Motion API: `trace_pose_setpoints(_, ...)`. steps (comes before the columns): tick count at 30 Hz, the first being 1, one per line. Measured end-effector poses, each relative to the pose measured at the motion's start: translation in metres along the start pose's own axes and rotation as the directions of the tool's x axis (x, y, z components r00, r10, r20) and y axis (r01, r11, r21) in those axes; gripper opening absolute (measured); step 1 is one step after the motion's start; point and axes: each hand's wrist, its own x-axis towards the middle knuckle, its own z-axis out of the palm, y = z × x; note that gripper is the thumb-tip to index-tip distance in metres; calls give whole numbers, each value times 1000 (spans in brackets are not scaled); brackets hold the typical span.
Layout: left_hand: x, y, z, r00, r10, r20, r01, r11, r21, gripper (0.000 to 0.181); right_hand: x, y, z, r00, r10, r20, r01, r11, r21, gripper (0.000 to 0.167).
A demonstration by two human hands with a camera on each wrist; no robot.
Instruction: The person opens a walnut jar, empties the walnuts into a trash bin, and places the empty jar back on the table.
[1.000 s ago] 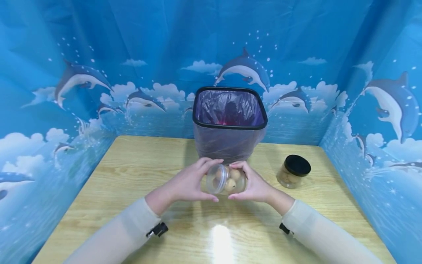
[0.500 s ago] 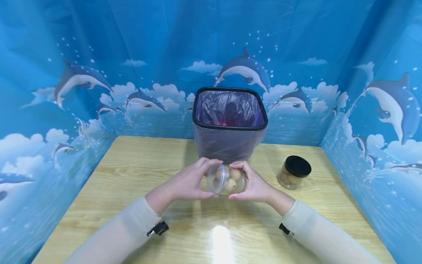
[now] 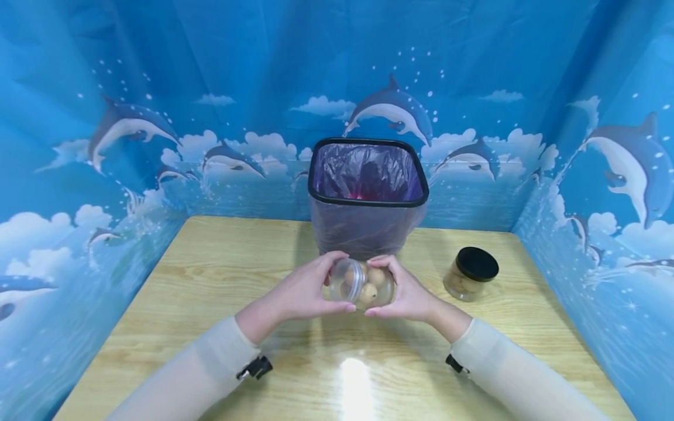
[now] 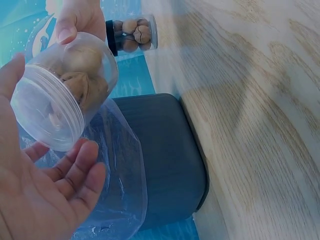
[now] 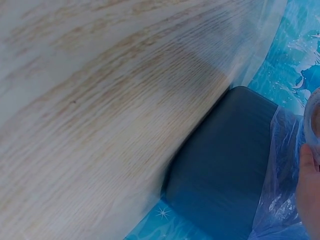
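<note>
A clear jar [image 3: 380, 296] [image 4: 95, 95] of round brown nuts lies sideways between both hands above the table, its clear ribbed lid end [image 3: 344, 280] [image 4: 47, 107] facing left. The left hand [image 3: 302, 290] [image 4: 37, 195] has thumb and fingers curled round this end; in the left wrist view its other fingers are loosely bent below the rim. At the jar's base, the right hand [image 3: 411, 297] [image 4: 82, 17] [image 5: 309, 200] grips between thumb and fingers. Only part of the jar [image 5: 314, 117] enters the right wrist view.
Behind the hands stands a dark bin [image 3: 363, 231] [image 4: 160, 160] [image 5: 215, 165] with a purple liner. A second nut jar [image 3: 463, 283] [image 4: 135, 36] with a black lid stands to the right on the wooden table [image 3: 210, 263]. Blue dolphin-print sheets surround the back and sides.
The left thumb has shifted right along the lower edge of the lid end, and the left fingers have drawn slightly left at the top. The right hand and jar have barely moved.
</note>
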Motion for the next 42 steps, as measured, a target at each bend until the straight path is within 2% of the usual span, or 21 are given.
trace_pose_setpoints(3,0,0,0,1000,-20,3,20,1000,-3,101,-1,0,0,1000,3,-3,-3,1000,-2,88)
trace_pose_setpoints(6,-1,-2,0,1000,-5,-5,5,1000,2,112,-1,0,-1,1000,6,-4,-6,1000,-3,88)
trace_pose_setpoints(8,-2,-3,-2,999,40,-16,-40,999,9,118,-1,0,-1,1000,-1,-5,1,1000,-12,88)
trace_pose_setpoints(10,-1,-4,-4,993,110,-31,-109,994,26,119,-1,0,-2,1000,-1,-4,1,1000,-17,88)
trace_pose_setpoints(14,0,-6,-6,966,257,-38,-254,964,80,112,-2,-1,-3,1000,11,3,-11,1000,-20,88)
trace_pose_setpoints(17,1,-8,-6,952,305,-28,-300,948,110,103,-3,-1,-2,1000,18,14,-18,1000,-12,88)
trace_pose_setpoints(19,2,-7,-5,949,314,-26,-309,944,112,99,-3,-1,-2,1000,17,18,-17,1000,-12,88)
trace_pose_setpoints(24,2,-6,-4,957,290,-26,-286,952,111,98,-3,-1,-2,1000,3,11,-2,1000,-19,88)
trace_pose_setpoints(29,0,-5,-4,976,219,-9,-217,971,99,99,-3,-1,-2,1000,-21,9,21,1000,-19,86)
trace_pose_setpoints(33,1,-3,-4,986,167,4,-167,982,89,98,-3,0,-1,1000,-27,4,27,999,-21,87)
trace_pose_setpoints(42,3,-1,-2,994,106,8,-106,989,107,97,-4,3,-1,1000,-25,2,25,1000,-17,87)
